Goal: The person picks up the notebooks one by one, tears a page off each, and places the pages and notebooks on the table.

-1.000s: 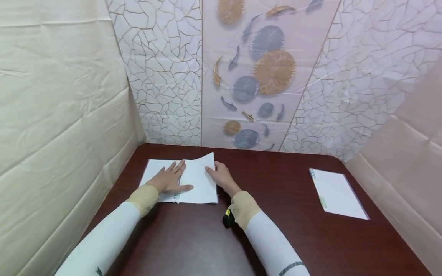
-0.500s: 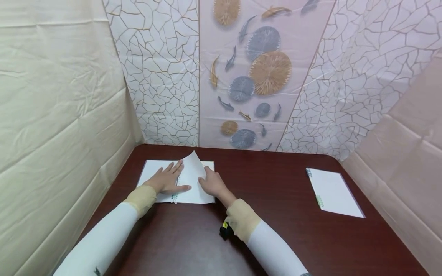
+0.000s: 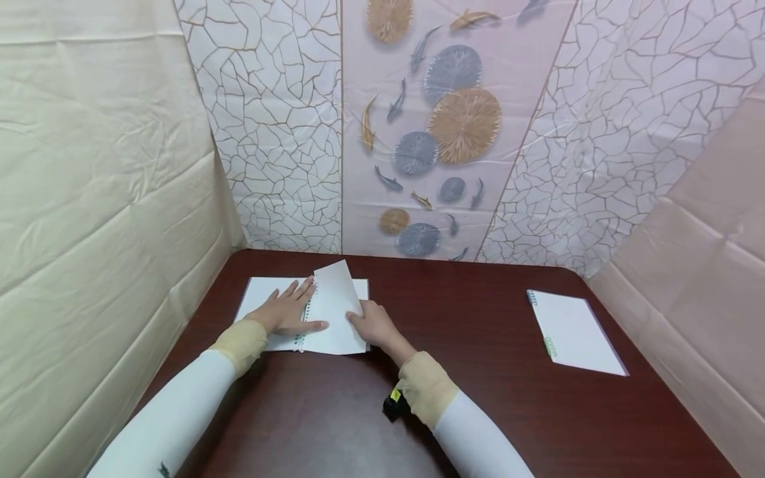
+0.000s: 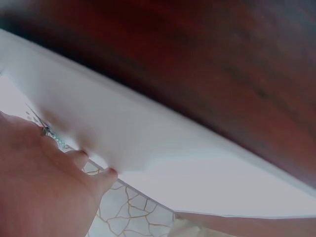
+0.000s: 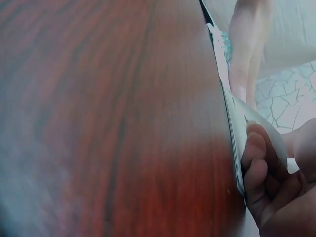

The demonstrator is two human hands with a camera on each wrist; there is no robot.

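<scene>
A ring-bound notebook (image 3: 259,292) lies open on the table, its white pages spread and green rings showing near the lower end of the spine. Flat across the left page and spine, my left hand (image 3: 288,313) has its fingers spread and the thumb reaching onto the right side. My right hand (image 3: 374,324) pinches the right edge of a white page (image 3: 335,299), raised and bent, with holes along its left edge. In the right wrist view, the right hand's curled fingers (image 5: 256,170) sit under this sheet. The left wrist view has the left hand (image 4: 44,182) at the spine, partly cropped.
A second ring-bound notebook (image 3: 580,332) with white paper lies at the table's right side. Near the right forearm sits a small black and yellow object (image 3: 392,403), partly covered by the cuff. Fabric-covered walls enclose the dark red-brown table (image 3: 478,372) on three sides.
The right hand has pulled the page leftward and lifted it, then shifted slightly back right. More of the holed edge shows now. The left hand stays on the notebook.
</scene>
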